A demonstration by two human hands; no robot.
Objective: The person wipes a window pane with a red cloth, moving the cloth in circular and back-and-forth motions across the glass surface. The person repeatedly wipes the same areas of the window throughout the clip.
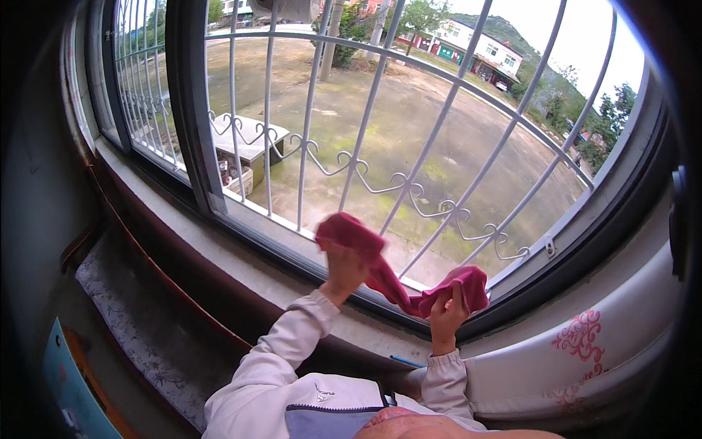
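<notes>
A dark pink cloth (388, 281) hangs between my two hands in front of the window, its middle sagging in a narrow twist. My left hand (344, 269) grips one bunched end, raised before the window bars and slightly blurred. Lower and to the right, my right hand (448, 313) pinches the other end near the window's bottom frame. Whether the cloth touches the frame or the bars, I cannot tell. White metal security bars (378, 88) with curled ornaments stand beyond the cloth.
A dark window frame (189, 104) runs up at the left, above a pale sill (236, 258). Below the sill stands a wooden bench (164, 307) with patterned fabric. A white curtain (521, 378) with red print hangs at the right. A thin blue stick (407, 361) lies by the sill.
</notes>
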